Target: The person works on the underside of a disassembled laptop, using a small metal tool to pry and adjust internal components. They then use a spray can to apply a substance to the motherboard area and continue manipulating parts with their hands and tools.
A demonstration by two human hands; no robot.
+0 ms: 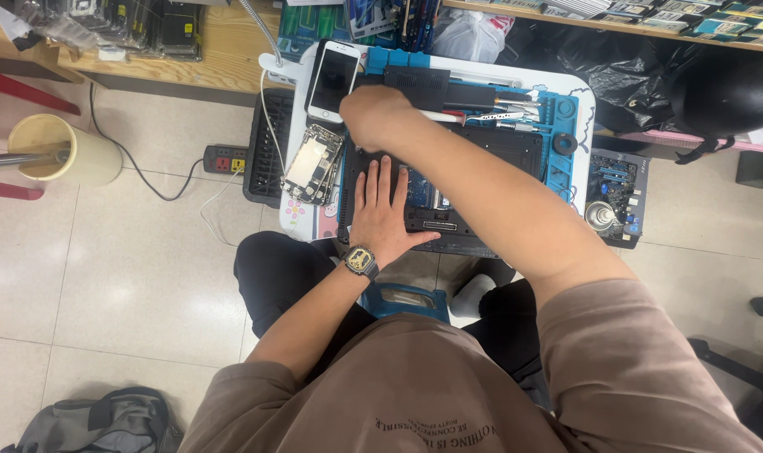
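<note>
Two hands work on one opened laptop (482, 155), which lies bottom-up on a blue repair mat (566, 159) right under them, its long axis running side to side across the person's front. The left hand (383, 210) is pressed flat on the near left part of the dark chassis, fingers spread and pointing away from the body, gripping nothing; a metal wristwatch (360, 261) sits on that wrist. The right hand (375, 116) has crossed over to the far left corner of the machine, just beyond the left hand's fingertips, and is curled into a fist (whether it pinches a tool or a screw I cannot tell, since the knuckles hide the fingertips). Both hands touch the laptop, so neither is nearer.

The chassis is matte black plastic, with a patch of bluish circuit board showing to the right of the left hand. Just left of the right hand lies a white smartphone (333, 77), glossy and face up; below it, left of the left hand, a stripped phone body (313, 164) shows bare metal and flex parts. Screwdrivers (516, 109) lie beyond the right forearm.
</note>
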